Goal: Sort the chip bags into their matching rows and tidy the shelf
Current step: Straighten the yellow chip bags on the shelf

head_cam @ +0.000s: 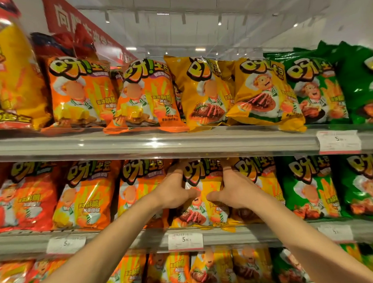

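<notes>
A yellow chip bag stands upright on the middle shelf, between an orange bag and another yellow bag. My left hand grips its left edge, fingers behind and thumb on the front. My right hand grips its right edge the same way. On the top shelf, two orange bags stand left, two yellow bags lean in the middle, and green bags stand right.
Red bags fill the far left of the middle shelf and green bags the right. A large yellow multipack stands top left. White price tags hang on the shelf rails. A lower shelf holds several more bags.
</notes>
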Tool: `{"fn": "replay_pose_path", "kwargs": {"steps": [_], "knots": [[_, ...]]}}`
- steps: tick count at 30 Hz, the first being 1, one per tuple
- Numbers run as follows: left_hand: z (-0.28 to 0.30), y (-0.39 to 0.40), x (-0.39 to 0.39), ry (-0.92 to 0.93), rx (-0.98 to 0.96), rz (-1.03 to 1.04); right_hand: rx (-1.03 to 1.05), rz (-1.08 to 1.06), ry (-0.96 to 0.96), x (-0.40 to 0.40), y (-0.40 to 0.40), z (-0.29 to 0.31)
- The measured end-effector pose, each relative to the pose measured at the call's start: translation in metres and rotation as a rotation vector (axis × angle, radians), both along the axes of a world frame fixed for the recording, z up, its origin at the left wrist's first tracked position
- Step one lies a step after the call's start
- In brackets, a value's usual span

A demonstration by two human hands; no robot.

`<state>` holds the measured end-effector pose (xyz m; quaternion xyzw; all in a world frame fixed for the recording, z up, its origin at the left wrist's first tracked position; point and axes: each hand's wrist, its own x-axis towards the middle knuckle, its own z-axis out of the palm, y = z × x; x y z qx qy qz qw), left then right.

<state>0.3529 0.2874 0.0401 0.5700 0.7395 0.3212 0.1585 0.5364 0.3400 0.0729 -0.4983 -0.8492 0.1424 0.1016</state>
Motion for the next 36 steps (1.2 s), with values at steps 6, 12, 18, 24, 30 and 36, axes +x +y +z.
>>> {"fn": "replay_pose_path", "kwargs": {"steps": [6, 12, 18, 24, 30, 36], "knots": [[0.016, 0.008, 0.003, -0.06, -0.115, 0.002, -0.103, 0.06, -0.008, -0.015, 0.003, 0.0], [0.021, 0.004, 0.004, 0.029, -0.207, -0.016, -0.12, 0.06, 0.0, -0.014, 0.01, -0.006], [0.012, 0.0, 0.004, 0.028, -0.089, -0.033, -0.078, 0.091, 0.04, -0.011, 0.007, -0.01], [-0.016, -0.04, -0.002, 0.443, 0.307, -0.077, 0.243, 0.205, 0.147, 0.002, -0.013, -0.027], [-0.042, -0.05, -0.043, 0.793, 0.351, 0.178, 0.505, 0.159, 0.085, -0.043, -0.016, -0.063], [-0.061, -0.042, -0.048, 0.75, 0.27, 0.254, 0.541, 0.091, 0.008, -0.063, -0.011, -0.077]]}}
